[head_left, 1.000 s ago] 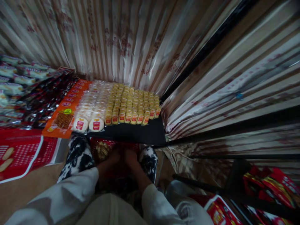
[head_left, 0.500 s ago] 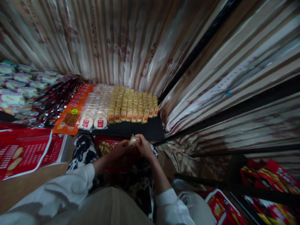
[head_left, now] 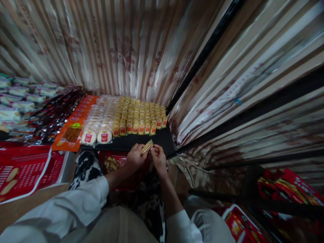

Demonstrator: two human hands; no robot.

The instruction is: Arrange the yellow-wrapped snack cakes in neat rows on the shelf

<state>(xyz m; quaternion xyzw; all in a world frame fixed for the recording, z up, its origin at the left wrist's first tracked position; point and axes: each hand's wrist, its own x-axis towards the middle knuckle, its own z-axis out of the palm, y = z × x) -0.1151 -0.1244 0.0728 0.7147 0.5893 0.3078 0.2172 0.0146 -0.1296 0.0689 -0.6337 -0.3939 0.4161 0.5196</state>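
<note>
My left hand [head_left: 134, 157] and my right hand [head_left: 158, 158] meet over the front edge of a black shelf [head_left: 141, 142], both closed on a small stack of yellow snack packets [head_left: 147, 147]. On the shelf behind them stand several rows of the same yellow packets with red labels [head_left: 140, 116]. To their left lie round white packets with red labels [head_left: 97, 136]. Below my hands a red basket [head_left: 115, 162] holds more wrapped snacks.
An orange pack of stick snacks [head_left: 71, 133] and dark red packs [head_left: 54, 114] lie left of the shelf. Pale packs [head_left: 15, 101] are stacked far left. Striped foil lines the back and right walls [head_left: 227, 84]. Red packs [head_left: 286, 189] sit at lower right.
My hands rose out of the red basket with the packets and now hold them at the shelf's front edge. The view shifted slightly.
</note>
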